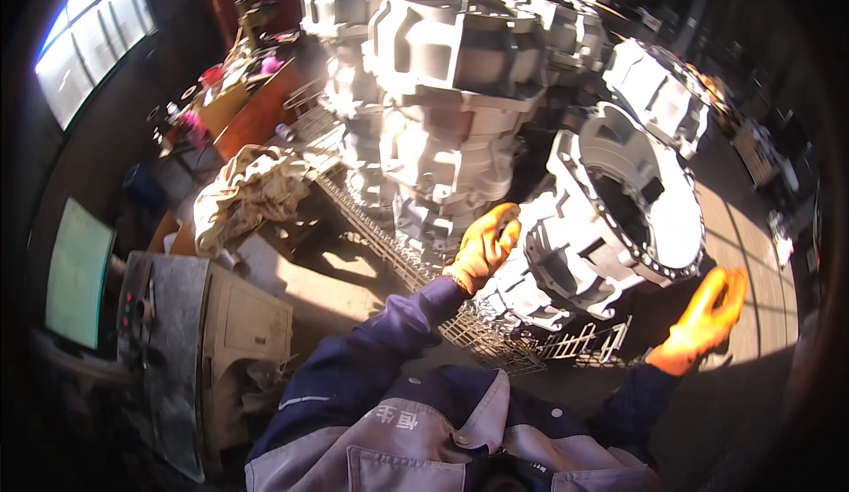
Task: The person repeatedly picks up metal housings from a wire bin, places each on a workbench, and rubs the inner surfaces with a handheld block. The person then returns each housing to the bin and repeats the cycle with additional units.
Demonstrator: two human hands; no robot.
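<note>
Before me a silver cast-metal housing (575,242), shaped like a gearbox casing, leans with its wide round mouth toward the right. Bolt holes ring its flange. My left hand (485,244), in an orange glove, is beside the casing's left side, fingers loosely bent and thumb apart; whether it touches the metal I cannot tell. To the lower right of the flange, my right hand (705,317) is held away from the casing in a matching glove. Its fingers curve with a gap to the thumb, and nothing shows in either hand.
Behind stand stacked metal housings (455,45), and another housing (656,94) sits at the far right. Wire mesh (495,337) runs beneath the castings. On the left are a crumpled cloth (252,193) and a worn metal cabinet (212,333) with red lights.
</note>
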